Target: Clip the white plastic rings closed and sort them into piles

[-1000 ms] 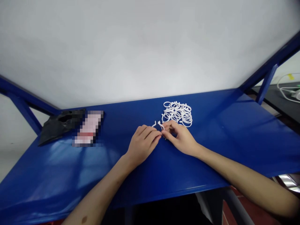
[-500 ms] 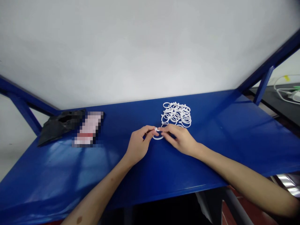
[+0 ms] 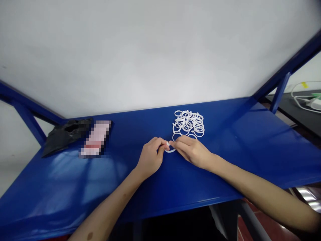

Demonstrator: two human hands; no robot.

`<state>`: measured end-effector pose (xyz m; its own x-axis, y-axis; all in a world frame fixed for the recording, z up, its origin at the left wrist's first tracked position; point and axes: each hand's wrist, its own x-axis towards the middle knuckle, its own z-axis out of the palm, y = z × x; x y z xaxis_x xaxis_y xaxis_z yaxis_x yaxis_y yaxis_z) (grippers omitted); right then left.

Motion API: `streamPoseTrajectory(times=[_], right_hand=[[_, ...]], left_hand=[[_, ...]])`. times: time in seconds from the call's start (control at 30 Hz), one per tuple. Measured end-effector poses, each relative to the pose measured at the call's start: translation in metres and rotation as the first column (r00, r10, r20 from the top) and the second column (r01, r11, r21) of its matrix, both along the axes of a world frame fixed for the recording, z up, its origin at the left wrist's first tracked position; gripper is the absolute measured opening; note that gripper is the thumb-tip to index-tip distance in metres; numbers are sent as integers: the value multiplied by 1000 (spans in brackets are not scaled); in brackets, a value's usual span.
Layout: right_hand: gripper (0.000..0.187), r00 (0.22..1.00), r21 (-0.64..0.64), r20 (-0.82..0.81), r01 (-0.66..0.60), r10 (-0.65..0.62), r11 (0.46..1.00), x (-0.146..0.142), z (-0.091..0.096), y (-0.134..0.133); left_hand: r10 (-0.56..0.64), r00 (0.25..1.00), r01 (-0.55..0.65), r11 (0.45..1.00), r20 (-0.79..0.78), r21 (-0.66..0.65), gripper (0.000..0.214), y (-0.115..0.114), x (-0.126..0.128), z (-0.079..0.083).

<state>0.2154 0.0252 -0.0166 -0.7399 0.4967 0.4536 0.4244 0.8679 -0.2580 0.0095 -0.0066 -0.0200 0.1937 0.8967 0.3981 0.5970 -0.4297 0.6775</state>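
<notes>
Between my two hands is a thin white plastic ring (image 3: pixel 170 151), its lower curve showing just above the blue tabletop. My left hand (image 3: pixel 151 155) pinches the ring's upper left part between thumb and fingers. From the other side, my right hand (image 3: pixel 193 151) grips it close by, with the fingertips of both hands almost touching. The ring's top is mostly covered by fingers, so I cannot tell whether its ends are joined. Just beyond my right hand lies a loose pile of similar white rings (image 3: pixel 188 124), several with small knobs on them.
The blue table (image 3: pixel 140 125) backs onto a pale wall panel (image 3: pixel 160 57). At left lie a crumpled black bag (image 3: pixel 64 135) and a pixelated pinkish flat object (image 3: pixel 96 139). Blue frame bars slope down at both sides. A white cable (image 3: pixel 298 98) rests on a dark surface at far right.
Both hands have shifted slightly nearer and to the right with the ring. My right hand's fingers have closed in over it, covering more of its top. The pile looks unchanged.
</notes>
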Motion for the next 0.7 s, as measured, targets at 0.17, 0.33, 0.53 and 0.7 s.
streamPoseTrajectory(times=[0.17,0.33,0.53,0.7], right_hand=[[28,976,-39,-83,200,-203,979,10,12,19],[26,963,-58,49,268,-266,962,40,21,42],[20,928,15,178,330,-328,944,53,21,51],[25,933,104,57,348,-355,932,44,24,41]], left_hand=[[26,987,-15,997,-157,70,22,13,-9,-1],[147,928,-160,987,-342,-9,37,29,-31,-16],[154,891,-206,975,-427,-78,46,36,-42,-26],[138,876,-200,976,-463,-88,51,34,-40,-28]])
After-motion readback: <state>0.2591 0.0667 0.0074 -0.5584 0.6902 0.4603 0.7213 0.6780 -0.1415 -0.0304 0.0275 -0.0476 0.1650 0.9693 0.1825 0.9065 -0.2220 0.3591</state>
